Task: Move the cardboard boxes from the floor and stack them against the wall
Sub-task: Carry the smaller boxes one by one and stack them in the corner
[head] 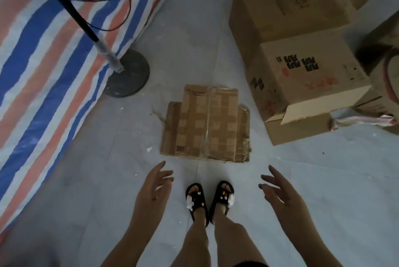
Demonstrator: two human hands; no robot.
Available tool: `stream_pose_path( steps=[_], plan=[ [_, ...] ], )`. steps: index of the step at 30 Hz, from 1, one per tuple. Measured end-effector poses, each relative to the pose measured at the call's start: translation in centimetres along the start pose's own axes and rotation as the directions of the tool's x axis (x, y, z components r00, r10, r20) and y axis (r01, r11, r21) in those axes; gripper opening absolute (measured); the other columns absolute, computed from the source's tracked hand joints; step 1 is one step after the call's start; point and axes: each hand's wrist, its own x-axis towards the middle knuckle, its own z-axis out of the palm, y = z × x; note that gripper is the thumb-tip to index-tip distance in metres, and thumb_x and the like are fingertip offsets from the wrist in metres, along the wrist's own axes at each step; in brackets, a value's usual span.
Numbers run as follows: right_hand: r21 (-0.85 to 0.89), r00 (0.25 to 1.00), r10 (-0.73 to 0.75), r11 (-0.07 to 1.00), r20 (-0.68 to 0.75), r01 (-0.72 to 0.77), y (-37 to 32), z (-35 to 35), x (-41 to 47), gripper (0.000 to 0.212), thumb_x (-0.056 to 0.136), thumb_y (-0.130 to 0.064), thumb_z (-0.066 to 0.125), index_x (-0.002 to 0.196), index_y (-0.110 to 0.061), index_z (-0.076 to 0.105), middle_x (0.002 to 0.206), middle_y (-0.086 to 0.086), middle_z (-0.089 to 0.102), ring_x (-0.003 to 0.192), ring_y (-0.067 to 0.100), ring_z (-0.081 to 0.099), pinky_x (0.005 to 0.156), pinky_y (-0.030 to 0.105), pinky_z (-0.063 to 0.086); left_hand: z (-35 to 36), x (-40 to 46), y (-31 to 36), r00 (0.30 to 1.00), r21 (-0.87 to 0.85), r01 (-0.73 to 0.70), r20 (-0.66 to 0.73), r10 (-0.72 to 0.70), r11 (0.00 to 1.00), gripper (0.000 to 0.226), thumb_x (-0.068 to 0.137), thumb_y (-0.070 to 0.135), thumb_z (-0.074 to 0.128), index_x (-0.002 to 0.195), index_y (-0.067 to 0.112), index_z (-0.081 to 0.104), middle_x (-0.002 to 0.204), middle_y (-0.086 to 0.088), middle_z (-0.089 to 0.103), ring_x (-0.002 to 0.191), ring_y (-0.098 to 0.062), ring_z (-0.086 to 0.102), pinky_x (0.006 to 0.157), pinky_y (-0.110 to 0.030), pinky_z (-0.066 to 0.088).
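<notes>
A small taped cardboard box (207, 124) lies flat on the pale floor just ahead of my feet. My left hand (154, 186) hovers below its left corner, fingers spread and holding nothing. My right hand (278, 189) hovers below its right side, fingers also spread and empty. Neither hand touches the box. To the right lies a printed cardboard box (306, 85) on its side with flaps open. Behind it stands a larger plain cardboard box (287, 12).
A standing fan with a round dark base (129, 72) stands at the left, beside a blue, orange and white striped tarp (43, 61). Another carton (386, 55) shows at the right edge. My feet in black sandals (209, 199) stand between my hands.
</notes>
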Motion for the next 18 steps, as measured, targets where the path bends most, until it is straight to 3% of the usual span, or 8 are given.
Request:
stream_pose_path(
  steps=[3, 7, 11, 14, 16, 18],
  plan=[
    [-0.047, 0.996, 0.082, 0.995, -0.018, -0.083, 3.6, 2.5, 7.2, 0.043, 0.091, -0.021, 0.058, 0.129, -0.037, 0.046, 0.115, -0.016, 0.061, 0.102, 0.01, 0.063, 0.094, 0.04, 0.05, 2.3, 8.0, -3.9, 0.995, -0.014, 0.103, -0.012, -0.103, 0.995, 0.039, 0.08, 0.04, 0.049, 0.118, 0.043, 0.045, 0.115, 0.015, 0.06, 0.105, -0.006, 0.06, 0.071, -0.016, 0.046],
    [-0.074, 0.985, 0.175, 0.982, -0.013, -0.175, 11.0, 7.2, 17.9, 0.046, 0.092, -0.025, 0.057, 0.136, -0.03, 0.045, 0.118, -0.009, 0.061, 0.104, 0.012, 0.062, 0.095, 0.042, 0.05, 6.8, 19.0, -12.0, 0.978, -0.057, 0.189, -0.075, -0.193, 0.98, 0.033, 0.092, 0.022, 0.058, 0.121, 0.031, 0.046, 0.111, 0.006, 0.06, 0.111, -0.02, 0.058, 0.084, -0.029, 0.045],
    [-0.025, 0.977, 0.211, 0.977, -0.03, -0.211, 18.6, 11.4, 26.8, 0.032, 0.094, -0.029, 0.054, 0.124, -0.037, 0.048, 0.122, -0.005, 0.056, 0.11, 0.013, 0.056, 0.093, 0.037, 0.049, 11.5, 26.2, -20.4, 0.927, -0.072, 0.306, -0.206, -0.315, 0.949, 0.043, 0.094, 0.021, 0.054, 0.135, 0.023, 0.044, 0.118, -0.001, 0.055, 0.107, -0.019, 0.054, 0.081, -0.027, 0.044],
    [0.014, 0.976, 0.214, 0.977, -0.037, -0.214, 23.2, 13.7, 31.1, 0.034, 0.095, -0.031, 0.053, 0.128, -0.033, 0.044, 0.115, -0.016, 0.056, 0.114, 0.007, 0.052, 0.086, 0.027, 0.046, 14.1, 28.9, -26.0, 0.889, -0.06, 0.359, -0.28, -0.361, 0.931, 0.056, 0.093, 0.029, 0.055, 0.144, 0.023, 0.033, 0.138, -0.002, 0.041, 0.124, -0.017, 0.043, 0.096, -0.031, 0.038],
    [0.09, 0.966, 0.259, 0.962, -0.007, -0.257, 25.5, 14.8, 33.1, 0.041, 0.093, -0.035, 0.054, 0.132, -0.03, 0.043, 0.121, -0.013, 0.058, 0.116, 0.007, 0.054, 0.09, 0.029, 0.047, 14.9, 30.2, -28.9, 0.872, -0.162, 0.397, -0.239, -0.426, 0.903, 0.059, 0.094, 0.033, 0.054, 0.146, 0.024, 0.028, 0.142, 0.002, 0.039, 0.13, -0.017, 0.039, 0.102, -0.033, 0.034],
    [0.171, 0.947, 0.32, 0.932, 0.025, -0.319, 26.8, 15.6, 34.1, 0.035, 0.093, -0.037, 0.054, 0.127, -0.031, 0.046, 0.119, -0.01, 0.061, 0.108, 0.007, 0.059, 0.095, 0.034, 0.048, 15.2, 31.0, -30.6, 0.849, -0.339, 0.451, -0.123, -0.514, 0.826, 0.047, 0.093, 0.038, 0.053, 0.137, 0.033, 0.039, 0.131, 0.008, 0.049, 0.127, -0.016, 0.044, 0.104, -0.043, 0.037]
  ],
)
